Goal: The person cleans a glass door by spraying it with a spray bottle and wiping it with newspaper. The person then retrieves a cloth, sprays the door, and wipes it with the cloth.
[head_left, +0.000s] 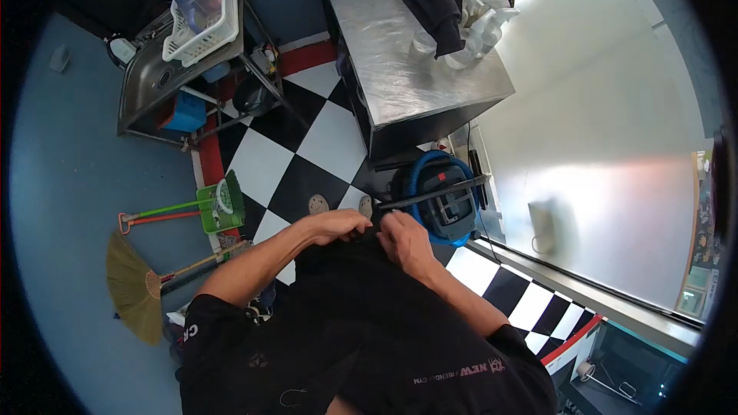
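Observation:
Both of my hands meet low in front of my waist, at the lower edge of black cloth [338,261] that I wear. My left hand [337,226] is closed, its fingers pinched together at the cloth's edge. Beside it, my right hand [403,240] is curled, with its fingers bent against the same dark cloth. A small gap separates the two hands. Whether a string or only the hem lies between the fingertips is hard to see. Beyond the hands, my light clogs [318,204] stand on the chequered floor [261,161].
A vacuum cleaner [447,204] with a blue hose stands close on the right. Ahead is a metal counter [384,69] bearing spray bottles [483,34]. To the left are a sink [146,81], a white basket [201,44], a green dustpan [219,211] and a straw broom [134,284].

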Demonstrator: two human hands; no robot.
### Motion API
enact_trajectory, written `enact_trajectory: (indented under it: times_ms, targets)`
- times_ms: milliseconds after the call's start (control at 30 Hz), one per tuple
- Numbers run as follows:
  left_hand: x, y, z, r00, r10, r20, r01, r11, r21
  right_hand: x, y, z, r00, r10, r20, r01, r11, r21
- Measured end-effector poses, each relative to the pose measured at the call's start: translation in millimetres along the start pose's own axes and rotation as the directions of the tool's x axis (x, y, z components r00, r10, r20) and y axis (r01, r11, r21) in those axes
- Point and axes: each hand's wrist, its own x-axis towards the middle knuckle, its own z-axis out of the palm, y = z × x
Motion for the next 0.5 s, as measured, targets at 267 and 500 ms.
enact_trajectory:
  times_ms: [267, 500]
  targets:
    - [1.5, -8.8, -5.1, 0.996, 0.045, 0.081, -0.019, 0.952, -0.305, 2.2, -3.2, -15.6, 0.977, 0.142, 0.160, -0.156, 0.985, 0.079]
    - [-14.6, -10.1, -18.6, 0.949, 0.269, 0.166, -0.252, 0.961, -0.117, 4.6, 5.3, 7.5, 0.961, 0.252, 0.116, -0.266, 0.957, 0.120]
